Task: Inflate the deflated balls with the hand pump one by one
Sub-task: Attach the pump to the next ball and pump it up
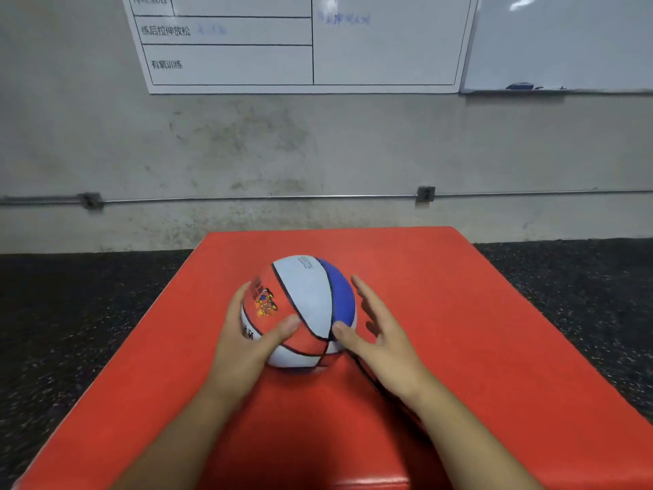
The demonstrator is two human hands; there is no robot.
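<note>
Ball steadied between two hands on a red desk

Ball point(300, 311) with red, white and blue panels is seen resting near the middle of a red padded desk point(477, 313), viewed from above and behind the arms. It is cupped on its left side by the left hand point(243, 344), whose grip is wrapped loosely on the ball, thumb laid across the lower front panel. The right hand point(383, 334) is held beside the ball's right side with its grip spread wide; only the thumb appears to touch the surface, while the other fingers stand just apart from it. A thin dark line, possibly a cord or hose, is seen running under the right wrist toward the ball, though what it is cannot be told. No pump is visible.

Rolling is judged the main risk: the ball is round, is held firmly by one hand only, and could slip away toward the right or the far edge if the left hold were loosened. The dark line could also be snagged by the right forearm.

Open red surface is left on all sides of the ball, widest to the right and behind. The desk's far edge lies well beyond the ball; dark speckled floor point(70, 313) is seen below both side edges, and a grey wall point(318, 153) with whiteboards stands behind.
</note>
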